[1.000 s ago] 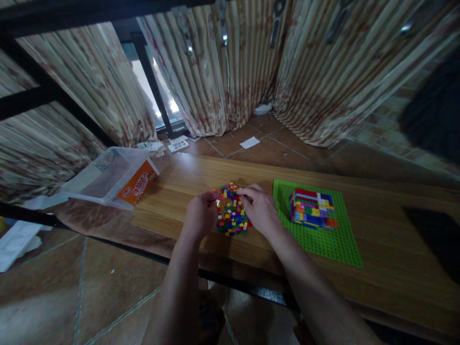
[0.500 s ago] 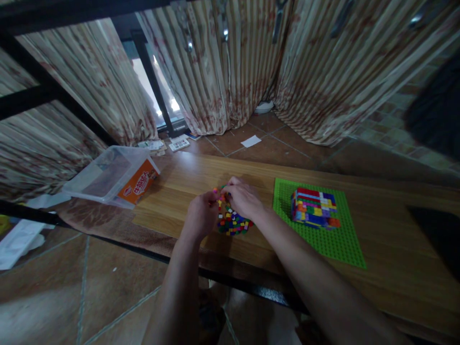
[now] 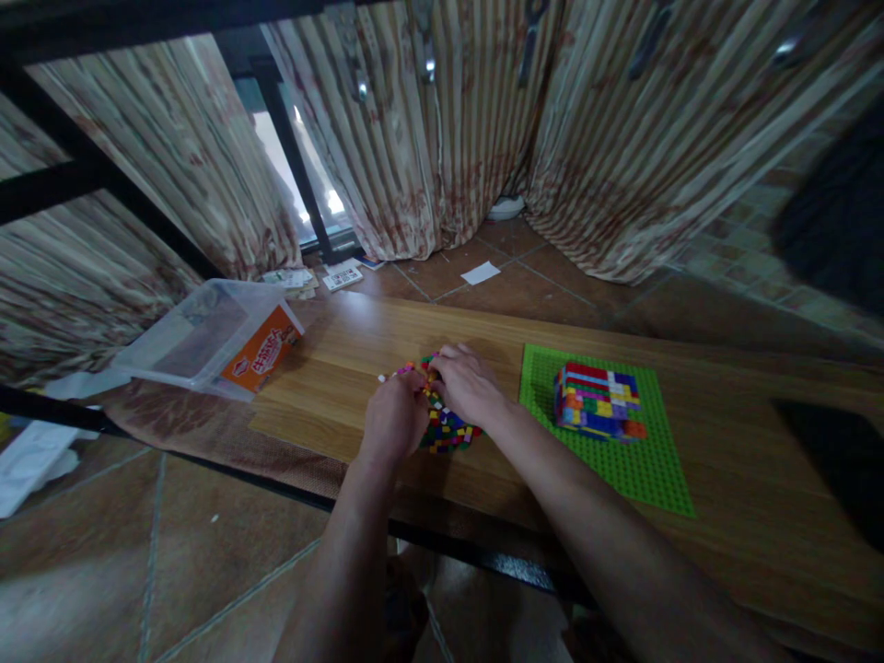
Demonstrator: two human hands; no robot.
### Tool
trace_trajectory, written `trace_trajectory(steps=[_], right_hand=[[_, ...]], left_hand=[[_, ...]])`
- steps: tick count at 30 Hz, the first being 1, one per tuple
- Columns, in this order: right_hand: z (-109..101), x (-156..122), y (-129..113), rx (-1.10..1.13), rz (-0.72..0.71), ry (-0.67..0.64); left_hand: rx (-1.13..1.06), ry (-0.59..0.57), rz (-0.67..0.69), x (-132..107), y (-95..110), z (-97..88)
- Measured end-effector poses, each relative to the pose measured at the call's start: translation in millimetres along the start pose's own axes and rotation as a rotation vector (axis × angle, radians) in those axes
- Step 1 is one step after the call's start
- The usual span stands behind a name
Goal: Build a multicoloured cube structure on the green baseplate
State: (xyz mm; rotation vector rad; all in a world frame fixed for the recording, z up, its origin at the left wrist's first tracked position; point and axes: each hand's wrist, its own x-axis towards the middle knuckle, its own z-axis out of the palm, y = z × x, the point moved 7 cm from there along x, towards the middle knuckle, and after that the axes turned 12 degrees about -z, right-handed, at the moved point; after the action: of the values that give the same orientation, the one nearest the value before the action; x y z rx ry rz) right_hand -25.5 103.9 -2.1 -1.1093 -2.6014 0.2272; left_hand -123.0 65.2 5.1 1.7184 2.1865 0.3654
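Observation:
A pile of small multicoloured toy bricks [image 3: 450, 433] lies on the wooden tabletop, partly covered by both hands. My left hand [image 3: 397, 414] reaches into its left side with the fingers curled together; what they grip is too small to name. From the right, my right hand [image 3: 466, 379] meets it at the pile, its fingers bent and closed, their tips hidden among the bricks. To the right a block built of coloured bricks [image 3: 598, 401] stands on a green studded baseplate [image 3: 659, 470], with neither hand touching it.
A clear plastic box [image 3: 186, 345] with an orange label stands at the table's left end. A dark flat object [image 3: 829, 460] lies at the right of the wooden table [image 3: 331, 368]. Black metal bars [image 3: 103, 175] run along the left, and striped curtains [image 3: 414, 138] hang behind.
My hands have lowered slightly into the pile, and the left fingers have moved closer to the right ones. More loose bricks show at the pile's far left edge. The view has shifted slightly.

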Motion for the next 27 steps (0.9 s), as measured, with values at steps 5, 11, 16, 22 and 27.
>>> trace_trajectory(steps=[5,11,16,22,27], right_hand=[[2,-1,2,0.026,0.02,0.009],[-17,-12,1,0.216,0.09,0.202],[-41,-58,-10,0.743,0.194,0.472],[-60,-150,-2,0.757,0.375,0.687],[-83,-216,28,0.438,0.503,0.732]], left_hand=[[0.034,0.011,-0.008,-1,1,2.8],[-0.074,0.028,-0.018,1,-2,-3.3],[-0.477,-0.02,0.035,0,7,-8.0],[-0.85,-0.274,0.083,-32,56,17.8],[-0.874,-0.421,0.201,-71,97,50.4]])
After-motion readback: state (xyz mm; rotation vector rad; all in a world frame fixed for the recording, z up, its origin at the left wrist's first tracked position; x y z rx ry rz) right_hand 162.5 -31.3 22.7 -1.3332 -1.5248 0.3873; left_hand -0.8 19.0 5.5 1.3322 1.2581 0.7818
